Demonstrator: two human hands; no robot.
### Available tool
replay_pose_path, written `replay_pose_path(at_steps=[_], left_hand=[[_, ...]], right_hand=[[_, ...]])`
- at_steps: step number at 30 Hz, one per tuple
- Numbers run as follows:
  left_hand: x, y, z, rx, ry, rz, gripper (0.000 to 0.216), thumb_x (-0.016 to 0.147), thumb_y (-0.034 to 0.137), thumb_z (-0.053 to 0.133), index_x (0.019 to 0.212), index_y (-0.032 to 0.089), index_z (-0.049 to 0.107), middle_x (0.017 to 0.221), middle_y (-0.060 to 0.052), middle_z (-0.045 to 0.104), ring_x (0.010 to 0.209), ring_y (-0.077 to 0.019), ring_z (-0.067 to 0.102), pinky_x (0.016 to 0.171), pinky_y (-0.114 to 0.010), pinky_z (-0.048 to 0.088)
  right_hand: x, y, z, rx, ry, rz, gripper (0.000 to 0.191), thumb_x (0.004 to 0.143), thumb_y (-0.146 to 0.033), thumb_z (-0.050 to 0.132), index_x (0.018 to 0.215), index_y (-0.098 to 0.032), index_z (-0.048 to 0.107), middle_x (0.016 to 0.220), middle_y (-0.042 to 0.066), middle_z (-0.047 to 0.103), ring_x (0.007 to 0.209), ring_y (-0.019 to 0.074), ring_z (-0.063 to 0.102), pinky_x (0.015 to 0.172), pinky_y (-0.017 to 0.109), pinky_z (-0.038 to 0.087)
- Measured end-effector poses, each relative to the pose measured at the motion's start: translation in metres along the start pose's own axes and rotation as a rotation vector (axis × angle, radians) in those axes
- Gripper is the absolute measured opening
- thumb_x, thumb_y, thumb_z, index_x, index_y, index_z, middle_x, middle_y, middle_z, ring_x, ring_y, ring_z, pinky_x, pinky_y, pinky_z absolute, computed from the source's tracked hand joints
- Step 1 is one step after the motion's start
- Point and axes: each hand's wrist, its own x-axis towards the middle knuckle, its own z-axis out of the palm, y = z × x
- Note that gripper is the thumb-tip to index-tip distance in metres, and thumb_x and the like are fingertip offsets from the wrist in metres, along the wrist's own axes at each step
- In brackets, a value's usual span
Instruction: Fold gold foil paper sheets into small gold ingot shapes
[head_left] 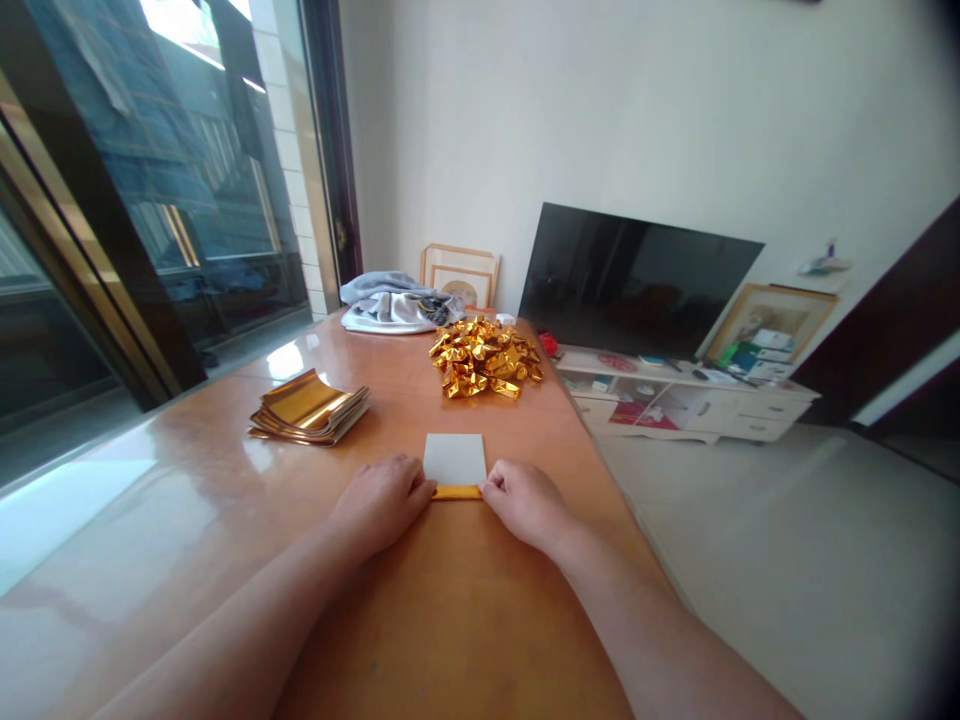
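A sheet of gold foil paper (pixel 454 460) lies on the table with its pale side up. Along its near edge a narrow gold strip is folded over. My left hand (pixel 386 495) is closed on the left end of that fold, and my right hand (pixel 521 500) pinches the right end. To the left sits a stack of gold foil paper (pixel 309 408), its sheets slightly curled. Beyond the sheet is a heap of folded gold foil pieces (pixel 486 358).
The glossy wooden table (pixel 450 620) ends at an edge on my right. Grey cloth (pixel 397 303) lies at its far end. Past it stand a picture frame (pixel 459 275), a large television (pixel 637 280) and a low white cabinet (pixel 697 405). Glass doors (pixel 187 180) are at left.
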Motion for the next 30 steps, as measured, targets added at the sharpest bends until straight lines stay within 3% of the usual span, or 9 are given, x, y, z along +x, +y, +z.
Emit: replay_pose_path(at_steps=[16, 24, 30], left_hand=[[-0.0016, 0.0053, -0.0009, 0.041, 0.033, -0.016, 0.028, 0.091, 0.044, 0.051, 0.075, 0.021, 0.055, 0.08, -0.004, 0.063, 0.074, -0.02, 0.059, 0.062, -0.029, 0.034], [-0.0038, 0.0073, -0.0026, -0.051, 0.064, 0.022, 0.024, 0.092, 0.038, 0.053, 0.108, 0.021, 0.058, 0.098, -0.007, 0.069, 0.092, -0.0236, 0.064, 0.076, -0.031, 0.044], [-0.0066, 0.0058, -0.0071, -0.059, 0.069, 0.03, 0.027, 0.093, 0.029, 0.051, 0.117, 0.019, 0.057, 0.105, -0.01, 0.068, 0.099, -0.0251, 0.062, 0.086, -0.035, 0.045]], right_hand=[[-0.0029, -0.0031, 0.0018, -0.075, 0.0, 0.002, 0.02, 0.092, -0.037, 0.054, 0.084, -0.022, 0.064, 0.089, 0.003, 0.071, 0.079, 0.0158, 0.06, 0.061, 0.027, 0.027], [-0.0053, -0.0051, 0.0016, -0.091, 0.036, -0.023, 0.016, 0.091, -0.034, 0.054, 0.085, -0.023, 0.063, 0.088, 0.002, 0.071, 0.079, 0.0167, 0.06, 0.06, 0.028, 0.025], [-0.0061, -0.0055, 0.0008, -0.088, 0.03, -0.021, 0.016, 0.091, -0.034, 0.055, 0.085, -0.023, 0.063, 0.089, 0.002, 0.071, 0.08, 0.0163, 0.06, 0.06, 0.028, 0.025]])
